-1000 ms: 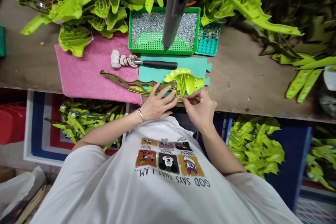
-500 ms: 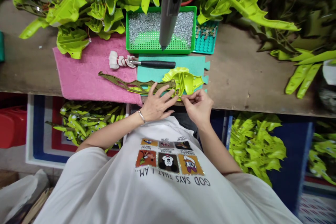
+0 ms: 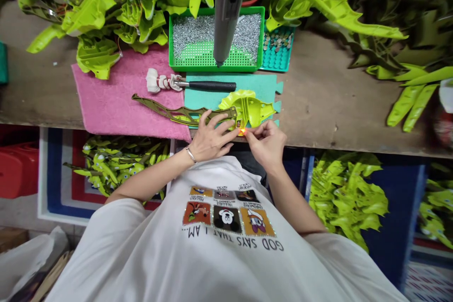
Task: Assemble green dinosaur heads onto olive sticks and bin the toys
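Note:
A lime-green plastic shell [image 3: 253,111] with a long olive-green plastic strip [image 3: 177,112] joined to it lies on the teal foam mat, the strip reaching over the pink cloth. My left hand [image 3: 212,137] rests on the near side of the strip, fingers spread, fingertips touching it. My right hand [image 3: 267,144] pinches at the shell's near edge with thumb and forefinger. A small orange-red light [image 3: 242,130] glows between the fingertips of both hands. What the right fingers hold is too small and hidden to name.
A black-handled hammer with a cloth-wrapped head [image 3: 212,86] lies beyond the shell. Behind it stand a green basket of screws [image 3: 215,68] and a teal tray [image 3: 283,61]. Lime-green parts [image 3: 88,14] pile up behind. A grey tool [image 3: 228,23] hangs overhead.
An orange-red light has come on at the shell's near edge, between my fingertips. Both hands have stayed in nearly the same place.

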`<state>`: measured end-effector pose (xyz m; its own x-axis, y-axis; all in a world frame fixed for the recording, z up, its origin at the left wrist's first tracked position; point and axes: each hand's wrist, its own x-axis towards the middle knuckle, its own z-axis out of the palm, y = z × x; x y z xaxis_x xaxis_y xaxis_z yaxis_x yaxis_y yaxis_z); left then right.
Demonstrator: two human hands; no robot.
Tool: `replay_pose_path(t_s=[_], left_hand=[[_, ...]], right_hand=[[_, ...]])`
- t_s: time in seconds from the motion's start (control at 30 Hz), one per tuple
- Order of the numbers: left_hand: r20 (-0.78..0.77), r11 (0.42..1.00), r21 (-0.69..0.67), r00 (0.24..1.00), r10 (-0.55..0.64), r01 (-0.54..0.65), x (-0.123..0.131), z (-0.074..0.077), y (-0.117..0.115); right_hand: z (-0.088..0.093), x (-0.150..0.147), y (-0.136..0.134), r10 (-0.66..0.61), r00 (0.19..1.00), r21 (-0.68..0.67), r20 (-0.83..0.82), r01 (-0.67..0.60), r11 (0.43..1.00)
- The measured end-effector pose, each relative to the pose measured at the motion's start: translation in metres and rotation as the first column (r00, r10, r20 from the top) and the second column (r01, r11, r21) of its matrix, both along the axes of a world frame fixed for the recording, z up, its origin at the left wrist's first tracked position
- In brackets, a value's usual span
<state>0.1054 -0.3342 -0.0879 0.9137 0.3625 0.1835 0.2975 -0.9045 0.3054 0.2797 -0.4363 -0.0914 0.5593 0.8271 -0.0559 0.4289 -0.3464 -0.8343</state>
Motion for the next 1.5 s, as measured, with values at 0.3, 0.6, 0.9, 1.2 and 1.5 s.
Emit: replay_pose_path(t_s=[0.3, 0.6, 0.9, 1.2, 1.5], left_hand=[[0.036, 1.000, -0.005, 0.999, -0.010, 0.010, -0.002, -0.008, -0.001], [0.030, 0.998, 0.058, 0.999, -0.035, 0.033, -0.007, -0.012, -0.002], [0.055, 0.989, 0.144, 0.998, 0.010, -0.018, -0.007, -0.010, -0.005], [0.095, 0.960, 0.252, 0.990, 0.102, -0.123, -0.007, -0.008, -0.002], [0.163, 0.913, 0.353, 0.974, 0.156, -0.205, 0.001, -0.013, -0.009]], right_hand=[[0.007, -0.007, 0.003, -0.126, 0.988, -0.015, -0.088, 0.125, 0.992], [0.019, -0.015, 0.002, -0.110, 0.994, -0.008, -0.009, 0.110, 0.994], [0.019, -0.029, 0.015, -0.185, 0.955, -0.027, 0.231, 0.196, 0.980], [0.024, -0.023, 0.020, -0.023, 0.997, 0.023, -0.070, 0.025, 0.999], [0.048, 0.140, 0.105, -0.304, 0.914, 0.415, 0.269, 0.175, 0.893]])
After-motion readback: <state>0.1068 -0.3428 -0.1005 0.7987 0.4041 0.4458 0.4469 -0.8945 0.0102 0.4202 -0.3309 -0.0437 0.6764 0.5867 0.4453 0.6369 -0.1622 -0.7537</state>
